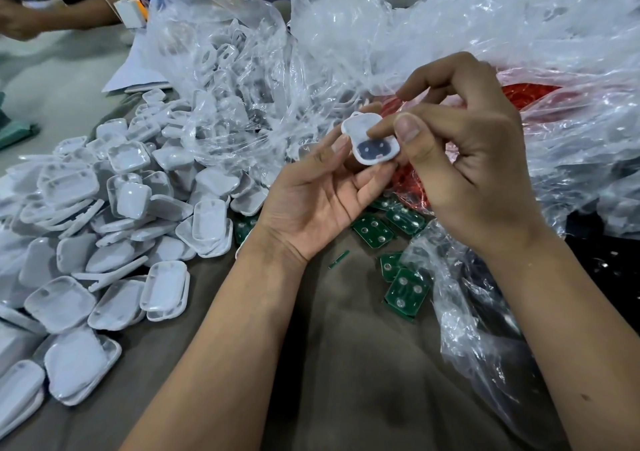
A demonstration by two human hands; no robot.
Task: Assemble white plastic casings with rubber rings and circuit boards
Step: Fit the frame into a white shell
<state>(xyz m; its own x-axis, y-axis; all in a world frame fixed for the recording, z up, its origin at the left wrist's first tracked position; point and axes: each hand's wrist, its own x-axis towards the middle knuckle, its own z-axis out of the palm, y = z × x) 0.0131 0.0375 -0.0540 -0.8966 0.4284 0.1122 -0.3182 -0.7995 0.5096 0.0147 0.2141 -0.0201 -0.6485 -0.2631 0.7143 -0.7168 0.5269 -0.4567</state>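
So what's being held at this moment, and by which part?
One white casing, held by both hands. The left hand supports its left and lower edges with its fingertips; the right hand pinches its right side, one fingertip pressing on its face.

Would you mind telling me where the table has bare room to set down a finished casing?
The brown table is bare in the near middle, between the forearms, bordered by the white casing pile and the green circuit boards. Farther back, plastic bags and the red rubber rings crowd everything.
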